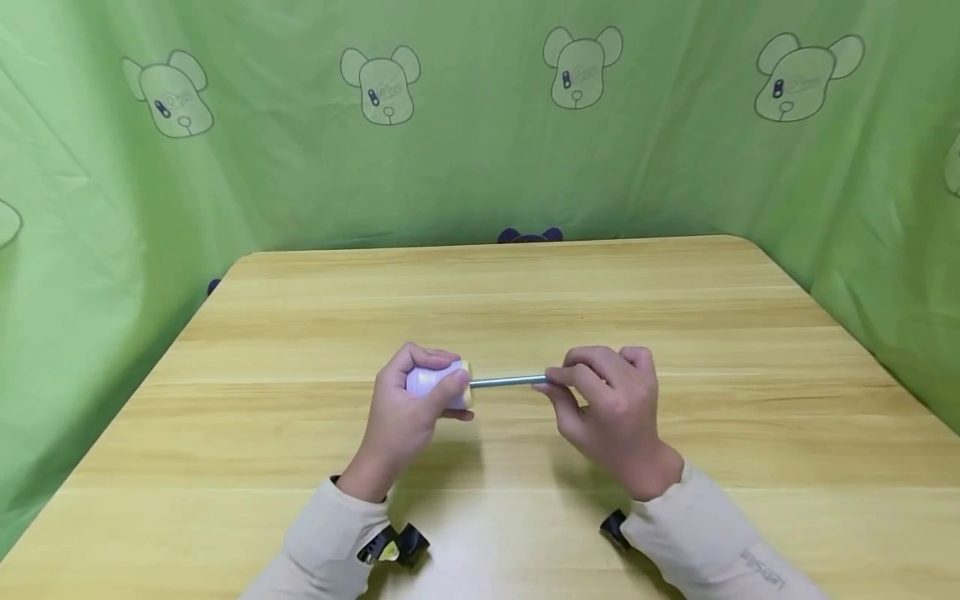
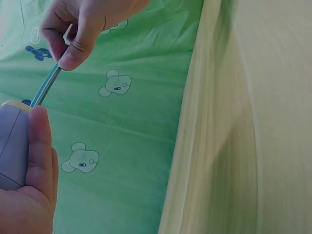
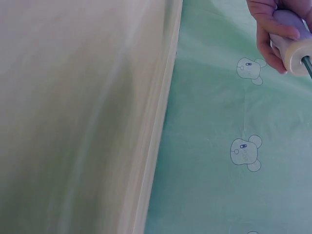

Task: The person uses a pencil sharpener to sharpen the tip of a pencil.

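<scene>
My left hand (image 1: 401, 412) grips a lilac pencil sharpener (image 1: 423, 382) with a cream-coloured end, held above the table and turned to the right. A slim blue-green pencil (image 1: 510, 382) reaches into the hole in that end, its tip hidden inside. Thumb and fingers of my right hand (image 1: 615, 408) pinch the pencil's other end. In the left wrist view, the left thumb lies along the sharpener (image 2: 12, 146) and the pencil (image 2: 46, 85) slants up to the right hand. The right wrist view has the round hole in the sharpener's end (image 3: 295, 56) with the pencil in it.
A light wooden table (image 1: 525, 300) with rounded far corners lies under both hands. Green cloth (image 1: 480, 167) printed with bear heads hangs behind it and at both sides. Black wrist devices (image 1: 408, 546) sit at both beige sleeves (image 1: 330, 542).
</scene>
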{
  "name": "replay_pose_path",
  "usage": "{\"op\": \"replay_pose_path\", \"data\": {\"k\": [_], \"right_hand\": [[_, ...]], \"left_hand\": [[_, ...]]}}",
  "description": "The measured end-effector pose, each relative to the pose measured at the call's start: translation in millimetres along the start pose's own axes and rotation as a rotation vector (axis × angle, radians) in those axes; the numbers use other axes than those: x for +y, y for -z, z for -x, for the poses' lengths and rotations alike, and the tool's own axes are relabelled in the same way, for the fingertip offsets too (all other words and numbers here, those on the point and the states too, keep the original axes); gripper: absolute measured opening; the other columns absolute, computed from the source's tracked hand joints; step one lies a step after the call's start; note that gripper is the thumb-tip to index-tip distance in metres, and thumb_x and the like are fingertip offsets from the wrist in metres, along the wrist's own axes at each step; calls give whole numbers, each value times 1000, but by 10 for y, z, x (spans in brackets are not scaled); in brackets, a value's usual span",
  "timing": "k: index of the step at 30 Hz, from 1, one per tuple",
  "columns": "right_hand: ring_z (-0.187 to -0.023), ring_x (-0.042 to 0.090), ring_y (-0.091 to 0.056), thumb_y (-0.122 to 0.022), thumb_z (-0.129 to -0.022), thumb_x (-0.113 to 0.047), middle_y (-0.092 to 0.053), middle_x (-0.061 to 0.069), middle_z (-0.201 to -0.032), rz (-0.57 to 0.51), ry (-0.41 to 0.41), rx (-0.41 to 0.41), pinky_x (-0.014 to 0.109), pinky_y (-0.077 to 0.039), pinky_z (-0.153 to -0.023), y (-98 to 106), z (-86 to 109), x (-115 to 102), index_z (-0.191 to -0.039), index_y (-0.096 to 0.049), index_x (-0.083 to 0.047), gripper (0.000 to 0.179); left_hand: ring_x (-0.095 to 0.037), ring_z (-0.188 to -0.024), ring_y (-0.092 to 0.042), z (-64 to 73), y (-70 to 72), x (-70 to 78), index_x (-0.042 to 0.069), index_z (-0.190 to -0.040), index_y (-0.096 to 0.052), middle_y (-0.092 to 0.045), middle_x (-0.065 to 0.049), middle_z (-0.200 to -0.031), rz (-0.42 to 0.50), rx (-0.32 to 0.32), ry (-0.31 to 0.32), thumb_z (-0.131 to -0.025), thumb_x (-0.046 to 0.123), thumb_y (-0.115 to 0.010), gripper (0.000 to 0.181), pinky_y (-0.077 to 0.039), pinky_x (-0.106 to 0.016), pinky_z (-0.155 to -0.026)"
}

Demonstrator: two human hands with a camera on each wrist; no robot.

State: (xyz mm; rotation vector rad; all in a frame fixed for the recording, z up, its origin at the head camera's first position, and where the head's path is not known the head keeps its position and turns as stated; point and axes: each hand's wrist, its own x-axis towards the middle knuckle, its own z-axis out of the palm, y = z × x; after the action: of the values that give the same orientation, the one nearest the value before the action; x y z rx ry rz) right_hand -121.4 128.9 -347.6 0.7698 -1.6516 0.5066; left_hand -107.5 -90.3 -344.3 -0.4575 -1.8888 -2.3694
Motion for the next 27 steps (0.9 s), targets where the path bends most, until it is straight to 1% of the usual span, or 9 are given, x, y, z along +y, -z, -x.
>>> {"op": "replay_pose_path", "data": {"k": [5,8,11,13,15,18,20,23,27], "right_hand": [[-43,13,-53,-62,-96,-33,-61,0,-60,46,43,-11,25,-24,-39,0,5,9,-58,-63,-9,45],[-38,9,-45,-60,-96,-35,-58,-4,-55,41,31,-32,20,-17,-38,2,23,10,-57,-62,-12,46],[-35,6,-35,-58,-97,-40,-56,-8,-54,19,-3,-79,17,-16,-37,11,47,11,-58,-61,-15,47],[-36,3,-32,-57,-97,-44,-57,-10,-57,-2,-47,-138,15,-16,-36,31,54,11,-61,-63,-16,46],[-37,1,-34,-66,-92,-39,-60,-10,-60,-33,-100,-200,13,-17,-36,57,52,7,-64,-64,-16,36],[-40,-2,-37,-80,-79,-25,-64,-11,-66,-76,-192,-308,12,-19,-35,103,28,-4,-65,-63,-17,23],[-42,-3,-38,-85,-68,-15,-66,-12,-69,-96,-253,-370,13,-21,-34,121,9,-15,-65,-62,-18,24],[-45,-4,-37,-86,-68,-12,-69,-12,-72,-108,-345,-447,17,-26,-34,134,-18,-36,-64,-62,-20,26],[-48,-1,-38,-84,-73,-13,-70,-11,-75,-153,-463,-545,20,-30,-37,151,-65,-64,-65,-62,-21,25]], "left_hand": [[-29,-85,-59,9,6,-10,-9,-97,-48,-51,-27,-114,2,4,-13,-85,-3,-66,22,-61,-46,-60],[-28,-84,-60,17,9,-20,-9,-96,-47,-51,-26,-113,-7,1,-32,-85,-3,-66,22,-61,-45,-59],[-28,-83,-60,32,12,-28,-8,-96,-47,-52,-23,-112,-15,-3,-37,-85,-4,-66,22,-61,-44,-58],[-29,-83,-60,35,12,-34,-8,-95,-47,-52,-21,-111,-17,-4,-37,-85,-4,-66,22,-61,-44,-58],[-29,-83,-60,33,9,-37,-8,-96,-48,-52,-21,-112,-18,-7,-39,-85,-4,-66,22,-61,-43,-58],[-28,-84,-60,23,4,-38,-8,-96,-48,-51,-22,-112,-32,-10,-48,-84,-6,-66,22,-61,-43,-58],[-28,-82,-60,22,2,-37,-8,-95,-49,-51,-23,-112,-49,-8,-59,-84,-6,-67,21,-61,-42,-58],[-27,-79,-61,19,5,-34,-8,-94,-50,-51,-24,-112,-86,-7,-82,-83,-7,-67,20,-61,-41,-57],[-27,-75,-61,24,19,-39,-8,-93,-51,-52,-26,-111,-130,-11,-123,-82,-8,-67,19,-61,-40,-55]]}}
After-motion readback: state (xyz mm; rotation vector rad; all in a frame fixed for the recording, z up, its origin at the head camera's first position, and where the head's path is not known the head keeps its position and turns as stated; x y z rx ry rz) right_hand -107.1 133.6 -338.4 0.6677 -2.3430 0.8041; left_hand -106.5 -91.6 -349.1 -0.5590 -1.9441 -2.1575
